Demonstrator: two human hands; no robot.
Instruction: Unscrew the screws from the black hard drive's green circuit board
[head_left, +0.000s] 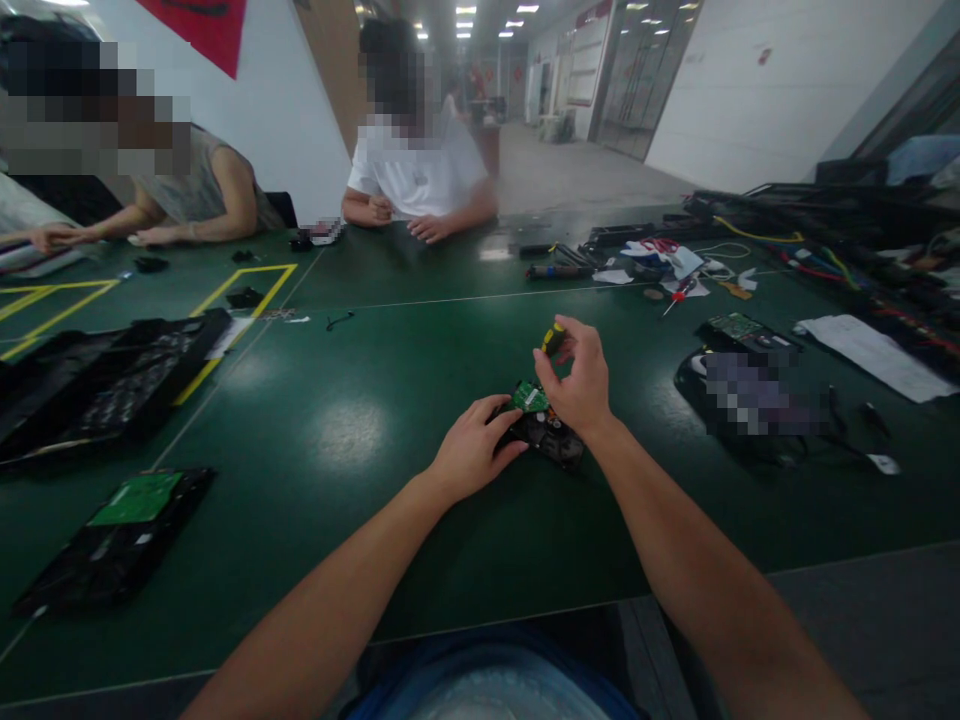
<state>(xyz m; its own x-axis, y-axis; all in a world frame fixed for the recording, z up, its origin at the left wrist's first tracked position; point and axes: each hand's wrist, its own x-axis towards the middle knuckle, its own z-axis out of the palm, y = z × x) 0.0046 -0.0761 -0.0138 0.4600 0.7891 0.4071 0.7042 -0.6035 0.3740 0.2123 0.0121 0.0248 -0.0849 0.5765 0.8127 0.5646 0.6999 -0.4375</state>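
Note:
In front of me on the green table lies a small opened black device [555,440], a green circuit board [530,397] showing at its far side. My left hand [476,445] grips its left edge with thumb and fingers. Above the board, my right hand [577,375] is closed round a screwdriver with a yellow-and-black handle [553,339]. The handle's top sticks out past my fingertips. Where the screwdriver's tip ends, and whether it touches the board, I cannot make out.
To the left lie a black housing with a green board [139,500] and a large black casing [112,380]. On the right are a dark device [765,395], a white sheet [874,350], a red screwdriver [681,292] and piled cables [840,240]. Other people sit across the table.

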